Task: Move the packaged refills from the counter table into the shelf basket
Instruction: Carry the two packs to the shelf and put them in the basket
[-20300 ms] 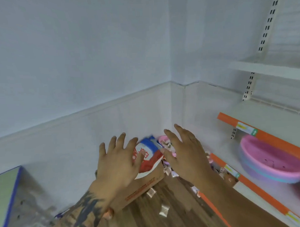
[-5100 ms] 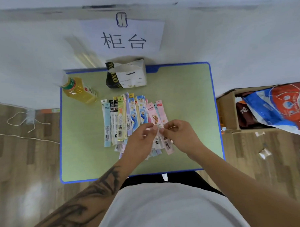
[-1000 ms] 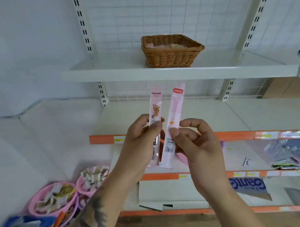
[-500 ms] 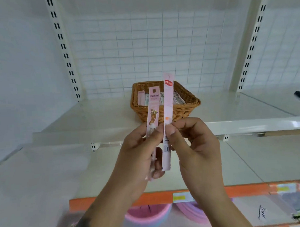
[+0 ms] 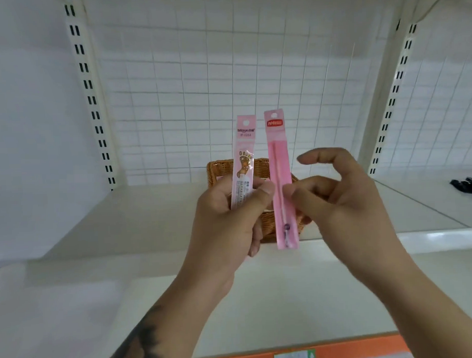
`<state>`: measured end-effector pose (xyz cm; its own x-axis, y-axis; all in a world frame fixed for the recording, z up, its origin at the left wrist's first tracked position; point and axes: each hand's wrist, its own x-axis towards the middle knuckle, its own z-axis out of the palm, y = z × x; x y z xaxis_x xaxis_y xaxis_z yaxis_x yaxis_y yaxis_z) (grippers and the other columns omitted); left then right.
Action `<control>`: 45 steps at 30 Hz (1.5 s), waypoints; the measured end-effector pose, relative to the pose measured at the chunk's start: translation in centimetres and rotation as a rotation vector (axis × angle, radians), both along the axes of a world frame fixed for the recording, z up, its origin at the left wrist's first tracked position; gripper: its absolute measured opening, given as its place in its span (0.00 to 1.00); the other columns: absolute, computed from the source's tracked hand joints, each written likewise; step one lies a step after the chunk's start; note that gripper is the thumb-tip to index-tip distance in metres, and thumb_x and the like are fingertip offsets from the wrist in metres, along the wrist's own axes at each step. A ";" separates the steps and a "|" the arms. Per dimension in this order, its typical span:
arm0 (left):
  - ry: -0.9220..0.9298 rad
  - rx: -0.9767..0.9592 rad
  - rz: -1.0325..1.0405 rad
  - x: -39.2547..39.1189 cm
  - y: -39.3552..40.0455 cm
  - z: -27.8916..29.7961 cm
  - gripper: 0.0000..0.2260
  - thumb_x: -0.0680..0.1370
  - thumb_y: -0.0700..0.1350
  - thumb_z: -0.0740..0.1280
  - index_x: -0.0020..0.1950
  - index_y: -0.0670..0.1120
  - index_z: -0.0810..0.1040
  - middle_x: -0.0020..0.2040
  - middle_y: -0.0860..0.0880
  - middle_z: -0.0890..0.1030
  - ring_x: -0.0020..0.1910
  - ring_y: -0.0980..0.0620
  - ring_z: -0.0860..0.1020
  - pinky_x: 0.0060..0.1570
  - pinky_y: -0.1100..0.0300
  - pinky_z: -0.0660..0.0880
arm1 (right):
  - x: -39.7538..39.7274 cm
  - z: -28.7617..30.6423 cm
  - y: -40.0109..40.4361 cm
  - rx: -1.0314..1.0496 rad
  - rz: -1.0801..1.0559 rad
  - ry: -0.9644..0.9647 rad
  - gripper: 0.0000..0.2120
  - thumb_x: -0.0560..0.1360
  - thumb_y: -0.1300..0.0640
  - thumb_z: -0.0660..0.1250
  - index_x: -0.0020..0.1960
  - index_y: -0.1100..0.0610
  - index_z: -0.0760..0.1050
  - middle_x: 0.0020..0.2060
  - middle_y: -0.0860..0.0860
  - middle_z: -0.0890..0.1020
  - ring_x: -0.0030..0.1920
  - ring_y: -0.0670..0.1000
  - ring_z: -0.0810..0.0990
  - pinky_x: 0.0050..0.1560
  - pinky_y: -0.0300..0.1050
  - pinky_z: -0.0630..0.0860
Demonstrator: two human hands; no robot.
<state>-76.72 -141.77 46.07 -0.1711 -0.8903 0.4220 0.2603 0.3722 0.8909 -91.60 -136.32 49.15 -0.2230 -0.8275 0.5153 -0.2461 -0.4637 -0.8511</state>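
I hold two slim pink refill packs upright in front of the shelf. My left hand [image 5: 220, 227] grips the pale pink pack with a footprint picture [image 5: 245, 151] by its lower half. My right hand [image 5: 345, 207] pinches the brighter pink pack with a red label [image 5: 278, 150] between the thumb and the fingers behind it, with the index finger lifted free. The woven wicker basket [image 5: 220, 170] stands on the white shelf directly behind both packs. My hands and the packs hide most of it, so its contents are out of sight.
The white shelf board [image 5: 140, 217] runs left and right of the basket, backed by a white wire grid [image 5: 225, 72]. Slotted uprights [image 5: 90, 98] flank it. A black object [image 5: 468, 185] lies on the shelf at far right. An orange price strip [image 5: 342, 352] edges the lower shelf.
The basket and shelf now look larger and nearer, and the basket sits behind my hands. My right index finger has lifted off its pack, and the packs stand slightly further apart.
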 end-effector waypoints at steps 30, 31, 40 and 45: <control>-0.049 0.285 -0.028 1.0 1.9 -1.7 0.19 0.82 0.60 0.61 0.51 0.46 0.81 0.36 0.47 0.77 0.30 0.52 0.62 0.30 0.58 0.58 | 1.2 -2.8 -1.4 -0.167 -0.188 0.484 0.06 0.77 0.59 0.72 0.44 0.49 0.80 0.35 0.41 0.82 0.35 0.45 0.79 0.35 0.33 0.71; -0.048 0.306 -0.036 1.0 2.0 -1.6 0.19 0.82 0.61 0.60 0.48 0.47 0.82 0.35 0.47 0.77 0.30 0.52 0.62 0.31 0.58 0.59 | 1.6 -3.6 -0.7 -0.201 -0.170 0.455 0.06 0.77 0.60 0.73 0.44 0.51 0.80 0.35 0.41 0.82 0.36 0.45 0.80 0.35 0.32 0.71; 0.119 0.265 -0.072 0.2 2.3 -1.4 0.11 0.85 0.44 0.62 0.59 0.44 0.83 0.54 0.44 0.86 0.52 0.46 0.84 0.43 0.55 0.77 | 3.0 -5.8 0.1 -0.291 -0.186 0.331 0.11 0.78 0.59 0.73 0.53 0.45 0.76 0.37 0.39 0.82 0.40 0.41 0.81 0.37 0.26 0.69; -0.004 0.086 0.027 0.4 2.5 -0.6 0.10 0.84 0.48 0.63 0.53 0.50 0.84 0.48 0.46 0.86 0.46 0.46 0.84 0.42 0.53 0.78 | 2.1 -3.5 -0.9 -0.291 -0.105 0.349 0.09 0.79 0.61 0.72 0.54 0.49 0.81 0.38 0.42 0.85 0.37 0.45 0.83 0.38 0.32 0.73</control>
<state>-76.31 -139.22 45.43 -0.1479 -0.9275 0.3432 0.2474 0.3013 0.9209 -89.50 -137.22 45.61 -0.0701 -0.6198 0.7816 -0.5533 -0.6278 -0.5475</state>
